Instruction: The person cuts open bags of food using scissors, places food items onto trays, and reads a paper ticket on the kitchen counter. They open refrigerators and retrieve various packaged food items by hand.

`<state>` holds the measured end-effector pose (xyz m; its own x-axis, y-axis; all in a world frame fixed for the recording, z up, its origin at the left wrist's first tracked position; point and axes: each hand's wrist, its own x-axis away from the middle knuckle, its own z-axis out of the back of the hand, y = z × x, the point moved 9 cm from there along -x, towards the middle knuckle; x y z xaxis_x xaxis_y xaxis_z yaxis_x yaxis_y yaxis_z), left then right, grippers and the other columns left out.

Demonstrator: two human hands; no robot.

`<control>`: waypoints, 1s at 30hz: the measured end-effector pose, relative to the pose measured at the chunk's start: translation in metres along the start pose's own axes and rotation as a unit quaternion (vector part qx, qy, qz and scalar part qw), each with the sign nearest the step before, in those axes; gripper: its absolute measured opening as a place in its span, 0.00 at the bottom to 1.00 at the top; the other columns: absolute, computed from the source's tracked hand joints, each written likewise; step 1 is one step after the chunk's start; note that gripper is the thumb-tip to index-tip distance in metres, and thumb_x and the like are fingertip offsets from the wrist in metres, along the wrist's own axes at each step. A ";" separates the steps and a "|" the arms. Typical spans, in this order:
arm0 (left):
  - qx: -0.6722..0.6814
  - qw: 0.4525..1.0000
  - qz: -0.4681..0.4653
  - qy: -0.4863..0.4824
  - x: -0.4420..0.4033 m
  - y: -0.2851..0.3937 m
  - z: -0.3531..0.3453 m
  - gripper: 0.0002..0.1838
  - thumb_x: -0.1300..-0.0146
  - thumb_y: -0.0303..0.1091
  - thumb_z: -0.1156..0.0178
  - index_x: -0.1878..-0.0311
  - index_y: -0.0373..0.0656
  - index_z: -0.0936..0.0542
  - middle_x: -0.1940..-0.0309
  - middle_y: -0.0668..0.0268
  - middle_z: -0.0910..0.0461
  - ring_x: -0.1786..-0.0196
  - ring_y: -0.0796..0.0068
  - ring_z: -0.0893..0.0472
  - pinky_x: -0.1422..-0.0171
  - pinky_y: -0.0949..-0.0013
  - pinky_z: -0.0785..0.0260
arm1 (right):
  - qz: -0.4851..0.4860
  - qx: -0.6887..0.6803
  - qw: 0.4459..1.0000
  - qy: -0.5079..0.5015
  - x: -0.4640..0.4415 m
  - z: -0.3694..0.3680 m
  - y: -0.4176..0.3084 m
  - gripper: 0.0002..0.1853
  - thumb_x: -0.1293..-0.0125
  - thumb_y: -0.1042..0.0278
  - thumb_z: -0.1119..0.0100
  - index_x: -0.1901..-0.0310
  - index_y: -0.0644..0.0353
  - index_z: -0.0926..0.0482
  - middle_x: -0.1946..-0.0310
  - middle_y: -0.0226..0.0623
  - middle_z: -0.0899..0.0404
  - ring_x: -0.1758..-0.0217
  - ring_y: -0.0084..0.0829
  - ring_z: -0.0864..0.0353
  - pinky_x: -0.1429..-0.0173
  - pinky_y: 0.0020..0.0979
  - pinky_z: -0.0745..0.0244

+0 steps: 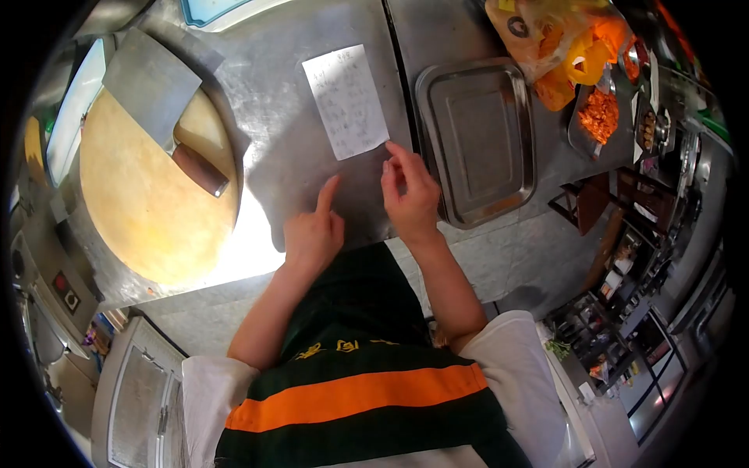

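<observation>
A white sheet of paper [347, 101] with handwriting lies flat on the steel worktop [273, 47]. The index fingertip of my right hand [411, 195] is at the paper's lower right corner, and its thumb sits a little lower, apart from the index finger. Below the sheet is my left hand [310, 234], its index finger stretched toward the paper and its other fingers loosely bent. Nothing shows in the left hand. To the left, a cleaver [156, 90] with a wooden handle rests on a round chopping board [133, 195].
Right of the paper sits a rectangular steel tray [437, 140]. Beyond it are a plastic bag [577, 39] with orange and yellow contents and a tray of chopped orange-red food [599, 115]. A blue-rimmed tray [226, 9] is at the top edge.
</observation>
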<state>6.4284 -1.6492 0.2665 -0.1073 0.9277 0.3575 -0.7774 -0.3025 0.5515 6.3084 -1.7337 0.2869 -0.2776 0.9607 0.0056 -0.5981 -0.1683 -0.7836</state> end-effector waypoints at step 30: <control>0.002 0.999 0.005 -0.043 0.006 0.008 -0.007 0.29 0.55 0.28 0.50 0.45 0.42 0.40 0.90 0.57 0.29 0.85 0.56 0.28 0.78 0.58 0.35 | -0.062 0.031 0.995 -0.072 0.022 -0.016 0.011 0.14 0.47 0.71 0.48 0.56 0.60 0.31 0.93 0.36 0.37 0.91 0.32 0.34 0.84 0.30 0.41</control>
<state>6.4174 -1.6448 0.2682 -0.0603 0.9025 0.4264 -0.7746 -0.3117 0.5503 6.3078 -1.7109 0.2689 -0.3006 0.9343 0.1915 -0.6782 -0.0682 -0.7317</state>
